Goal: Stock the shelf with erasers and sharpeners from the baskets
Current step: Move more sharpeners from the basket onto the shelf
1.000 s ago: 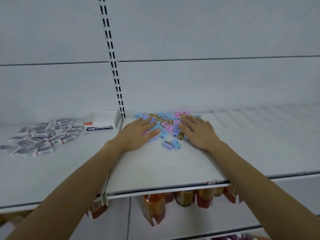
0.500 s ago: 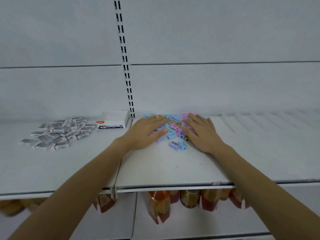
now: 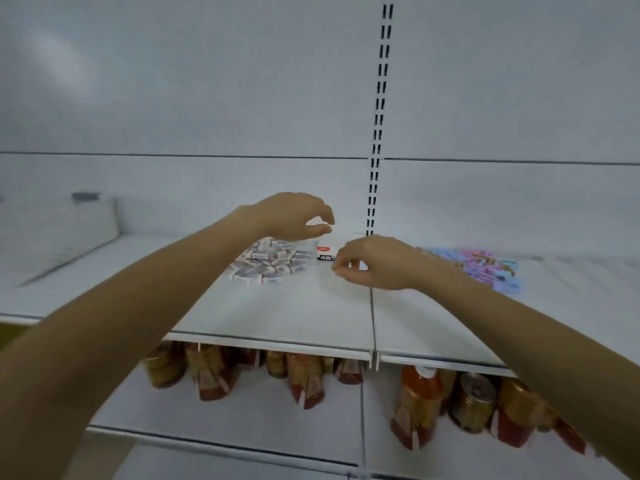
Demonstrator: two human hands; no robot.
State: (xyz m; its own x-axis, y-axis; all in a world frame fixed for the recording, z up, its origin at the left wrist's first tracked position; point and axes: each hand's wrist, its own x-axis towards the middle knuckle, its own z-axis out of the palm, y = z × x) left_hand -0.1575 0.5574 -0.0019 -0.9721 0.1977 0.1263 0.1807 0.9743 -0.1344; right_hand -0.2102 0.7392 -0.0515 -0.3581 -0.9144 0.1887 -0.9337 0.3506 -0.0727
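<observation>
A loose pile of white wrapped erasers (image 3: 268, 263) lies on the white shelf (image 3: 294, 313). Beside it stands a white eraser box (image 3: 325, 253), partly hidden by my right hand. A heap of blue, pink and purple sharpeners (image 3: 485, 268) lies further right. My left hand (image 3: 294, 216) hovers above the eraser pile with fingers curled and nothing in it. My right hand (image 3: 374, 263) hangs just in front of the box, fingers bent and apart, holding nothing.
A slotted upright (image 3: 377, 133) runs up the back wall. A seam (image 3: 372, 320) splits the shelf boards. Jars and bottles (image 3: 415, 407) crowd the shelf below. A white divider panel (image 3: 59, 226) stands at the far left.
Both hands have lifted off the sharpener heap and moved left toward the erasers and the box. The view has swung left, so the sharpeners now sit at the right.
</observation>
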